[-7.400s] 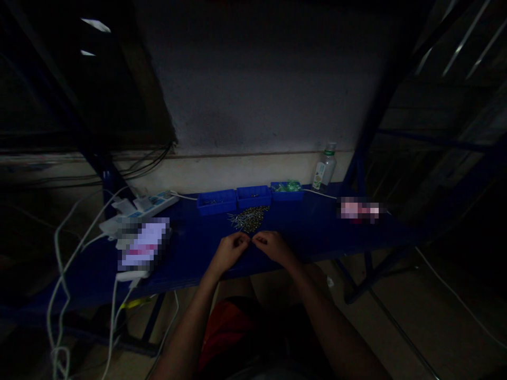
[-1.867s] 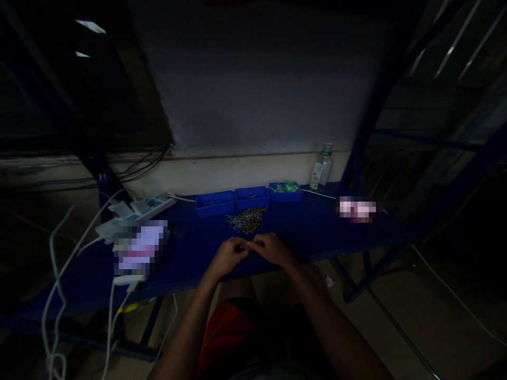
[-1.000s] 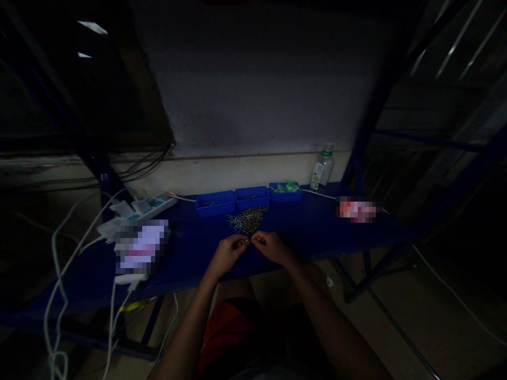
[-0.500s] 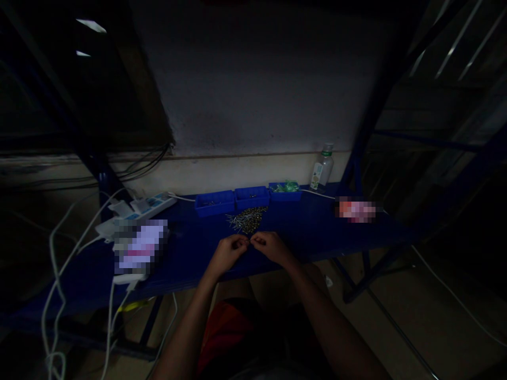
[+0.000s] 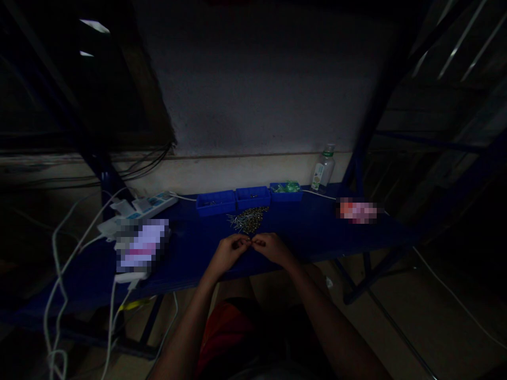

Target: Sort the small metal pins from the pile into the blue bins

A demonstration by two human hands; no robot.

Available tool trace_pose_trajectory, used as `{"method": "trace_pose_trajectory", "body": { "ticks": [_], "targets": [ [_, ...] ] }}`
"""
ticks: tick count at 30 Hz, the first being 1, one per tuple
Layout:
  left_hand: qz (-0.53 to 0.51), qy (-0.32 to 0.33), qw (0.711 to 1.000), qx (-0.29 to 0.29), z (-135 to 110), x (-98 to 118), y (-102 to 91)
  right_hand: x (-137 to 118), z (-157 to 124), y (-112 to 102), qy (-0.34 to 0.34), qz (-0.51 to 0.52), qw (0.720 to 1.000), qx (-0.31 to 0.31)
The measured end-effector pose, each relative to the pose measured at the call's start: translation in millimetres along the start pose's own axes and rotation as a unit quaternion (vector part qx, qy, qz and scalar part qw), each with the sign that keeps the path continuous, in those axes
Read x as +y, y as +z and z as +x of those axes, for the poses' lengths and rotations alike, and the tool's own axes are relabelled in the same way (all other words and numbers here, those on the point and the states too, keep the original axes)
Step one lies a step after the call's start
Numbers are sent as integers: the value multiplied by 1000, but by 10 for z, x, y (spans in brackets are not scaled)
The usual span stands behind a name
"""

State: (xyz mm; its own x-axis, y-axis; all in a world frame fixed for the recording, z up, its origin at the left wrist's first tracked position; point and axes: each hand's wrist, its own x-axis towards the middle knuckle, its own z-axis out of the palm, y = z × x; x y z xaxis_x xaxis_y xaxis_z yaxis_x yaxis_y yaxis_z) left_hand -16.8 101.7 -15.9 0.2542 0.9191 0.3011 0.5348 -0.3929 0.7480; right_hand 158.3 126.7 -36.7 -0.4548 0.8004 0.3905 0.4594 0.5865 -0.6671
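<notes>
1. At the near side of the blue table [image 5: 317, 228], the left hand [image 5: 233, 250] and the right hand [image 5: 270, 246] come almost together, fingertip to fingertip.
2. Thumb and finger of the left hand seem to pinch a small part [image 5: 249, 239], which shows only as a pale glint. On the right hand they are pressed together; whether they also grip this part, I cannot tell.
3. Just beyond the fingers lies a loose pile of metal pieces [image 5: 248, 219], thin and shiny to the left, rounder and brass-coloured to the right.
4. As I judge, the small part could slip and be lost among the pile, because it is tiny and the light is weak. A knuckle pushed forward could also scatter the pieces.
5. Behind the pile stand three blue containers. The left tray [image 5: 217, 210] holds some thin metal bits; the middle tray [image 5: 254, 203] holds a few small pieces, too dark to name; the right tray [image 5: 287, 197] is filled with crumpled green plastic [image 5: 291, 186].
6. Farther right, a clear bottle [image 5: 323, 175] stands upright.
</notes>
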Motion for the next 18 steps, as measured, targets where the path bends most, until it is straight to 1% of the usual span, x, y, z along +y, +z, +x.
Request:
{"method": "trace_pose_trajectory", "body": {
  "ticks": [5,8,13,18],
  "targets": [
    [-3,-6,1000,13,-5,15,-10,-51,-14,-29,5,-7,1000,22],
    [-4,-10,1000,20,-13,33,-12,-94,-25,-57,9,-14,1000,25],
    [-3,-17,1000,3,-19,35,-6,-127,-32,-77,7,-12,1000,8],
    [3,-28,1000,-11,-2,-33,8,-104,-29,-58,10,1,1000,-3]
  ]
}}
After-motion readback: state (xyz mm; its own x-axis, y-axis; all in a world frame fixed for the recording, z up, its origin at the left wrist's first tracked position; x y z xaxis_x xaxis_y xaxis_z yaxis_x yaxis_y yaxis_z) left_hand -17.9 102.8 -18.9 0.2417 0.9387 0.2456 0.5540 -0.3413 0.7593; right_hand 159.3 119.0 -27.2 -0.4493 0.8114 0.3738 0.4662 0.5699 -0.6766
